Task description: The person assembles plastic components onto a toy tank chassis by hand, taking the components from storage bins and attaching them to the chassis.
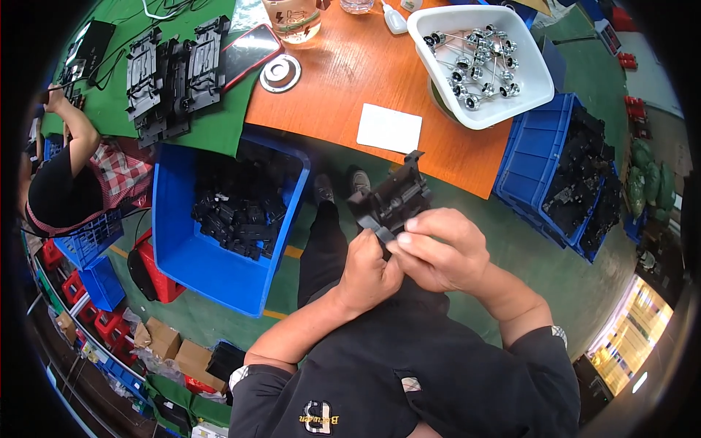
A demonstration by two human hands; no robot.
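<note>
Over my lap, just off the table's near edge, I hold a black plastic chassis part (398,196) tilted between both hands. My left hand (367,271) is closed round its lower end, thumb upward. The fingers of my right hand (447,250) pinch the same part's lower right side. Any small piece between those fingertips is hidden. A white tub (544,77) on the table holds several small wheel-and-axle sets (478,62). A white card (389,128) lies by the table's near edge.
A blue bin (219,285) of black parts stands at my left, blue crates (537,157) of more at my right. Black chassis pieces (175,77) lie on green cloth near a phone (252,55), a round metal piece (280,74) and a drink (293,20). A co-worker (69,171) sits far left.
</note>
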